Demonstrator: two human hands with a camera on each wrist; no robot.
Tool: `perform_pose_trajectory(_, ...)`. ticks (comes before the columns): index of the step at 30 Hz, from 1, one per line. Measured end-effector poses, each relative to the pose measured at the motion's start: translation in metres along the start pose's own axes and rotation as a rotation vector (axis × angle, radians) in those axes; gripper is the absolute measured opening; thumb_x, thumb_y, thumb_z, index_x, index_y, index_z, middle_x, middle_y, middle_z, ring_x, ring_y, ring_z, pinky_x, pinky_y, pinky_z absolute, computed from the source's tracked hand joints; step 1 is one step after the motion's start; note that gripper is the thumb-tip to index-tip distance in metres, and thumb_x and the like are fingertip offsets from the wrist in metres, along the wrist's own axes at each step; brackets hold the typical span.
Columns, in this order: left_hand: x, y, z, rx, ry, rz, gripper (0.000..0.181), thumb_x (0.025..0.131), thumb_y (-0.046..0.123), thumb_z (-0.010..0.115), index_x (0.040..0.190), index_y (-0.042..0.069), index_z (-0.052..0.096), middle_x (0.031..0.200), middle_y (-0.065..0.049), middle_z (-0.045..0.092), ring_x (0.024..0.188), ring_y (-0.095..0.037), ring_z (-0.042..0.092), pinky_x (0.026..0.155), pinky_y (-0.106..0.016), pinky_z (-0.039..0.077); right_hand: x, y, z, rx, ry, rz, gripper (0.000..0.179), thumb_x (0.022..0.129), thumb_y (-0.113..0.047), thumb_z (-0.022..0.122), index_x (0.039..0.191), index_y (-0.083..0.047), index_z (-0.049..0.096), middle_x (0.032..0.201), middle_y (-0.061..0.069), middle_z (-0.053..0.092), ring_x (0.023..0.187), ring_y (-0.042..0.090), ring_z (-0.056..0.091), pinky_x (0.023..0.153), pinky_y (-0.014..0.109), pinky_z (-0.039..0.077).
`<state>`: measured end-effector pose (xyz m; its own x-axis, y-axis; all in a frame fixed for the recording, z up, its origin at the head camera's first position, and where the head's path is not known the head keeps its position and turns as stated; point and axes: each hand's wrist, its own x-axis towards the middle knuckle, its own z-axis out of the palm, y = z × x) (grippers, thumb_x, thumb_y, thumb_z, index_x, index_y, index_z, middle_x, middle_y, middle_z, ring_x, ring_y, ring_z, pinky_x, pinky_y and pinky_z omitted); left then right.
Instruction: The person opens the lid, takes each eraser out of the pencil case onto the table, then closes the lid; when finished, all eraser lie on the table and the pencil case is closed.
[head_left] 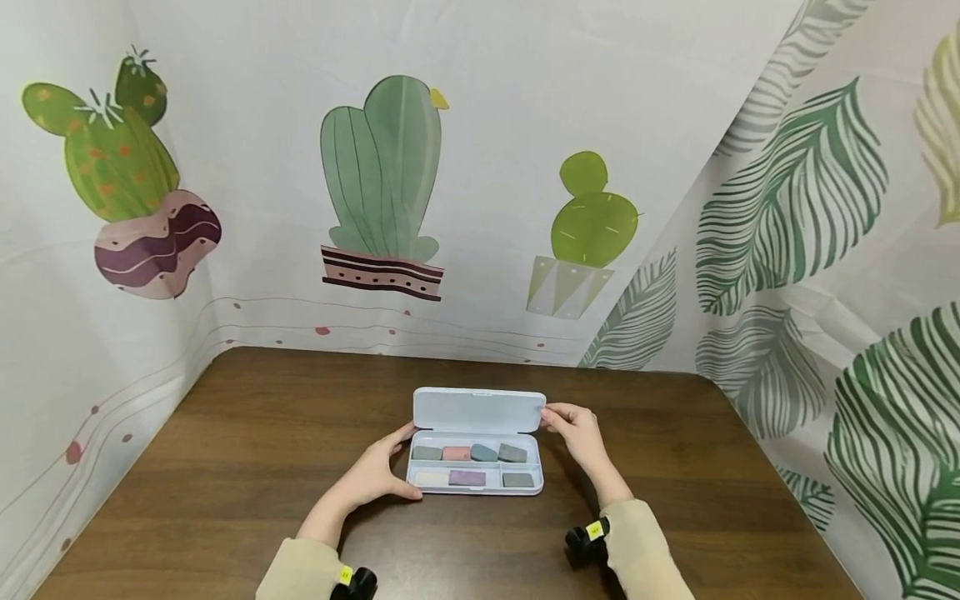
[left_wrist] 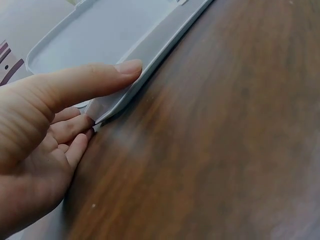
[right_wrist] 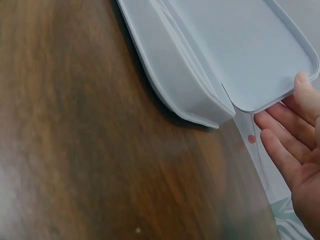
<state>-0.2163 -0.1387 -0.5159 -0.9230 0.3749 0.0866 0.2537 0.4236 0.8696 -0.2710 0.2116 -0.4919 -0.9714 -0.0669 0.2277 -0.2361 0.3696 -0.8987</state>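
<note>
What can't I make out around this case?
Purple block: both wrist views, hidden by the case's walls.
Lid: head view, outer face turned away.
Right hand: right wrist view, partly cut off by right edge.
Left hand: left wrist view, partly cut off by left edge.

Nothing legible; yellow labels (head_left: 595, 531) on the black wrist cameras (head_left: 580, 547) are too small to read.

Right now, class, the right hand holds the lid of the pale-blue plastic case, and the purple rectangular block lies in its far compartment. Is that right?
One mistake: in the head view, the purple rectangular block lies in the near left compartment. The right hand does hold the lid of the plastic case.
</note>
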Motion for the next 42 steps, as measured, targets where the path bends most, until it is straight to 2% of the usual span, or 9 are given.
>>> perform_pose_trajectory(9,-0.002,-0.001,-0.001,-0.025,-0.001,-0.004,0.111,0.061,0.017,0.093,0.15,-0.005,0.031,0.152,-0.025,0.037,0.134,-0.048,0.041,0.111,-0.057,0.035,0.005,0.002,0.011,-0.008,0.053,0.046,0.021,0.09,-0.005,0.068,0.098,0.014,0.07,0.086,0.026,0.072,0.069,0.008,0.067,0.065,0.022,0.06)
perform_pose_trajectory(16,-0.003,-0.001,-0.001,-0.028,0.002,-0.04,0.108,0.062,0.017,0.093,0.149,-0.003,0.033,0.152,-0.025,0.037,0.133,-0.049,0.041,0.111,-0.057,0.036,0.007,0.006,0.016,-0.052,0.07,0.078,0.02,0.088,-0.004,0.07,0.098,0.013,0.071,0.087,0.026,0.072,0.068,0.017,0.07,0.063,0.026,0.061)
perform_pose_trajectory(29,-0.002,-0.002,-0.001,-0.02,0.008,-0.01,0.102,0.061,0.018,0.093,0.145,-0.006,0.039,0.148,-0.027,0.041,0.132,-0.049,0.043,0.11,-0.057,0.037,0.01,0.002,0.019,-0.049,0.075,0.14,0.02,0.089,-0.004,0.069,0.099,0.013,0.071,0.087,0.026,0.072,0.064,0.014,0.068,0.06,0.023,0.061)
perform_pose_trajectory(39,-0.003,-0.002,-0.001,-0.022,0.011,0.005,0.1,0.061,0.016,0.093,0.143,-0.006,0.041,0.145,-0.027,0.044,0.132,-0.047,0.044,0.111,-0.053,0.039,0.01,0.004,0.022,-0.033,0.087,0.144,0.022,0.089,-0.004,0.069,0.1,0.015,0.07,0.087,0.027,0.072,0.065,0.017,0.07,0.06,0.023,0.06)
perform_pose_trajectory(42,-0.002,-0.002,-0.001,-0.023,0.006,0.005,0.099,0.062,0.016,0.092,0.143,-0.006,0.041,0.145,-0.027,0.044,0.132,-0.047,0.044,0.11,-0.055,0.037,0.01,0.005,0.022,-0.023,0.089,0.157,0.022,0.089,-0.005,0.069,0.101,0.014,0.071,0.088,0.027,0.072,0.065,0.014,0.069,0.061,0.022,0.06)
